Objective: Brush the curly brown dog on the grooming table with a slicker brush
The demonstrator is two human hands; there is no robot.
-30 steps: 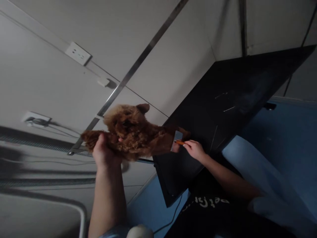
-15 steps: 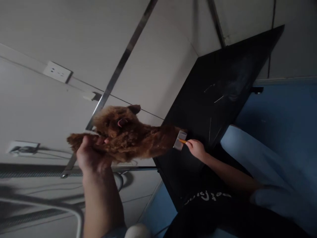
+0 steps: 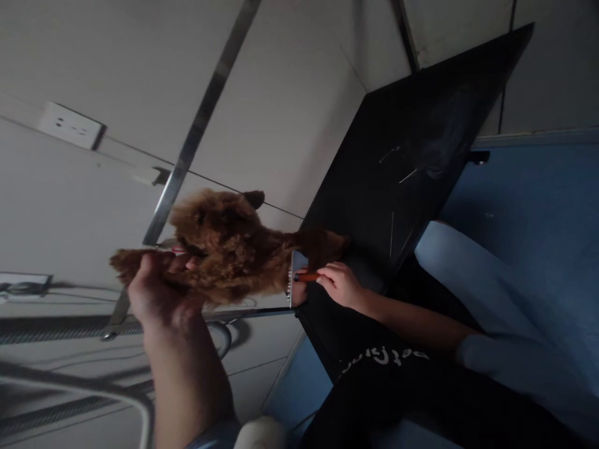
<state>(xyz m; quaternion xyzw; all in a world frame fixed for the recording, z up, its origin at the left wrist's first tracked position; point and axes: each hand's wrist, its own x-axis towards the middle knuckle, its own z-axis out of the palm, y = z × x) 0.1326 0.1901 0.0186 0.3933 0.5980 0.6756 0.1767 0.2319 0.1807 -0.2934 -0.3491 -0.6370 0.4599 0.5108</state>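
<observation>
A curly brown dog (image 3: 234, 243) stretches up on the black table (image 3: 374, 168), appearing sideways in the tilted view, its head toward the left. My left hand (image 3: 163, 284) is closed around a raised front leg (image 3: 128, 262), with the paw showing past the fingers. The fingers of my right hand (image 3: 344, 284) wrap the orange handle of a slicker brush (image 3: 299, 277). The brush's pins face the dog's lower body and seem to touch its fur. Part of the handle is hidden in my hand.
A metal post (image 3: 201, 118) rises behind the dog, beside a wall with a socket (image 3: 72, 125). Ribbed hoses (image 3: 47, 330) and a pale curved tube (image 3: 93, 383) lie at lower left. My dark apron (image 3: 397, 386) is close to the table edge.
My right hand has moved the brush leftward, from by the dog's hind leg to its lower body, turning it edge-on. My left hand keeps its hold on the front leg. The view has shifted slightly.
</observation>
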